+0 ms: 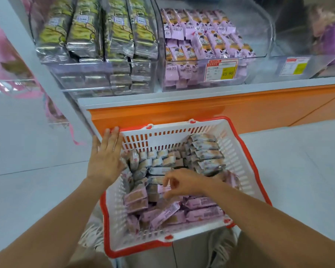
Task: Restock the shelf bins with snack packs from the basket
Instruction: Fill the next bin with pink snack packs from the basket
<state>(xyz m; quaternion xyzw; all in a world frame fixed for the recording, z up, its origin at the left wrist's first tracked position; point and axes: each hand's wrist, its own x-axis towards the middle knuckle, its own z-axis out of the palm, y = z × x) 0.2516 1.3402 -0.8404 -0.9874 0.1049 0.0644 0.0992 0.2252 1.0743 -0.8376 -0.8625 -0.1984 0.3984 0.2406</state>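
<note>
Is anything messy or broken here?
Nothing looks broken or spilled. The snack packs in the basket just lie jumbled at all angles, while the green packs in their shelf bin sit in tidy rows.

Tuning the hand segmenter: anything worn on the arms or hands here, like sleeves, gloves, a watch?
Nothing worn shows. Left hand and right hand are bare: no gloves, rings or watch. Both forearms are sleeveless up to the frame edge.

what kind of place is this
Most likely a shop's snack aisle: clear shelf bins stacked with wrapped snack packs, a price label on one, and a red-rimmed shopping basket full of more.
</note>
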